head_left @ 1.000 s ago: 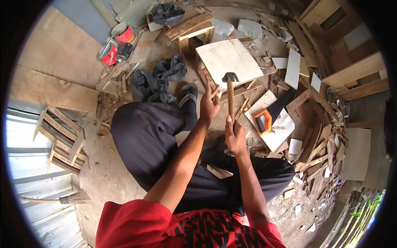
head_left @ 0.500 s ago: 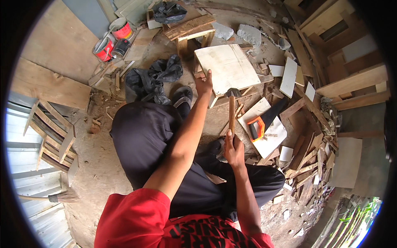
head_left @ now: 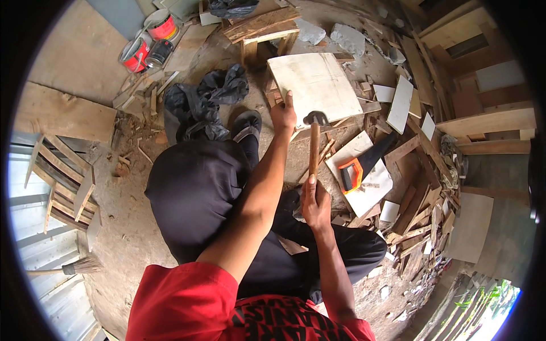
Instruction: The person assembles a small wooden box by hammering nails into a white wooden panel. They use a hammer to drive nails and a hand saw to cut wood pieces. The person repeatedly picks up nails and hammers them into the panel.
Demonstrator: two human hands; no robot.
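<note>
A small wooden piece with a square white-topped board (head_left: 318, 85) stands in front of me, part of its wooden frame showing underneath. My left hand (head_left: 283, 116) is closed around the board's near left edge, thumb resting on top and the other fingers mostly hidden beneath. In my right hand (head_left: 316, 206) is a hammer (head_left: 314, 149), gripped by its wooden handle. Its dark metal head is over the near edge of the board; whether it touches cannot be made out. A handsaw (head_left: 354, 173) with an orange and black handle lies on a white offcut (head_left: 372, 190) to the right.
Black plastic bags (head_left: 190, 108) lie left of the board. Behind stand a small wooden stool (head_left: 267, 38) with planks on top and red paint cans (head_left: 135, 55). Wood scraps (head_left: 418, 210) pile up at the right. A broom (head_left: 82, 266) lies at the far left.
The hammer head has shifted slightly up and left and turned, with my right hand moving along. My left hand keeps its hold on the board's edge. The whole view has shifted a little.
</note>
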